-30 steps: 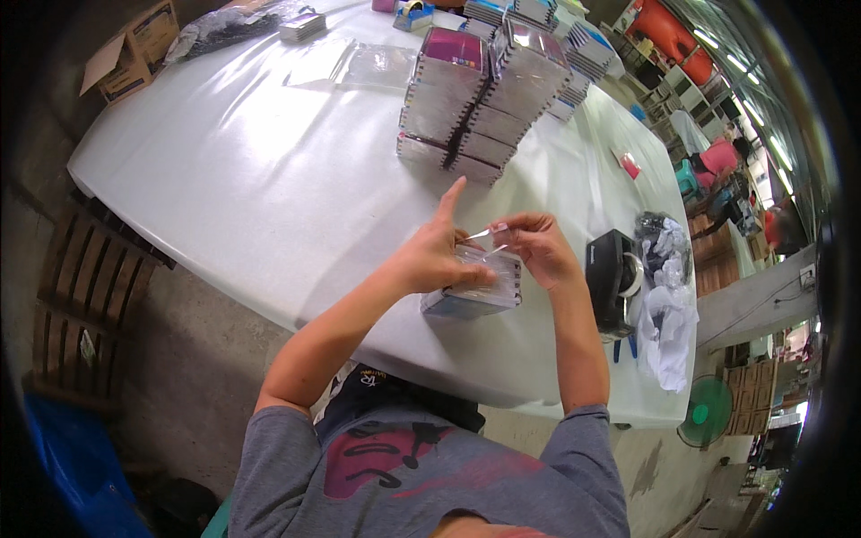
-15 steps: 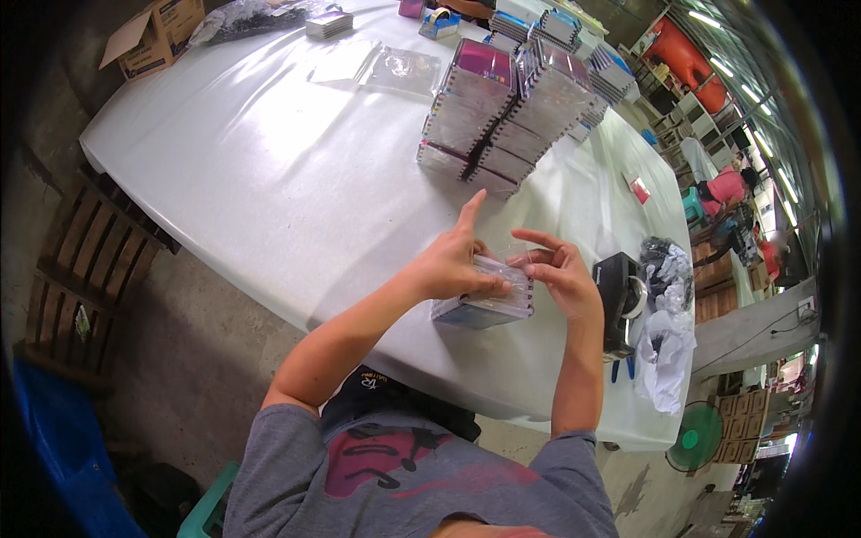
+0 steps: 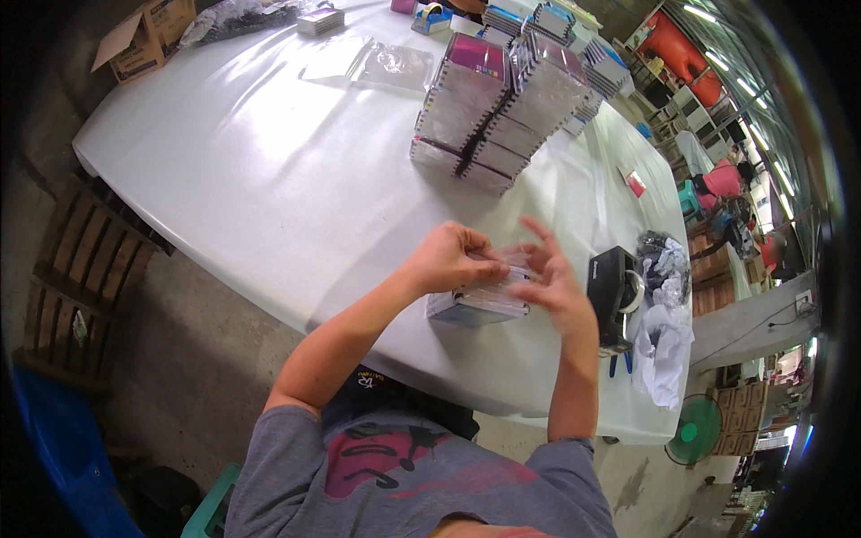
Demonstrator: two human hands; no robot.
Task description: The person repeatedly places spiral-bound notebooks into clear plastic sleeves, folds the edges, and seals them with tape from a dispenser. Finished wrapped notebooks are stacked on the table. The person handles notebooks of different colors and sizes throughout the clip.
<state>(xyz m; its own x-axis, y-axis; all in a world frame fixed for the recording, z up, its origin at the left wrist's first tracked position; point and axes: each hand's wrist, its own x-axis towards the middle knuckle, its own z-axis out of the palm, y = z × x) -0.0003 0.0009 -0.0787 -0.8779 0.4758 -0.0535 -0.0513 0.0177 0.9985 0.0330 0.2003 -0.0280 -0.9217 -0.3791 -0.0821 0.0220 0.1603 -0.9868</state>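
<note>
A small stack of spiral notebooks (image 3: 477, 311) in clear plastic wrap lies near the table's front edge, in front of me. My left hand (image 3: 456, 258) is closed over the top of the stack, its thumb and fingers pinching the clear plastic film (image 3: 489, 289). To the right, my right hand (image 3: 553, 280) is beside the film with its fingers spread, slightly blurred by motion. Whether a fingertip of it still touches the film is hard to see.
Tall wrapped notebook stacks (image 3: 480, 108) stand beyond my hands on the white table (image 3: 224, 188). A black tape dispenser (image 3: 610, 300) and crumpled plastic (image 3: 664, 314) lie at right. Clear plastic sleeves (image 3: 390, 65), a blue tape dispenser (image 3: 432, 18) and a cardboard box (image 3: 148, 40) are farther off.
My left hand has gone from a stretched index finger to a pinch on the film. My right hand has opened from its pinch, fingers spreading.
</note>
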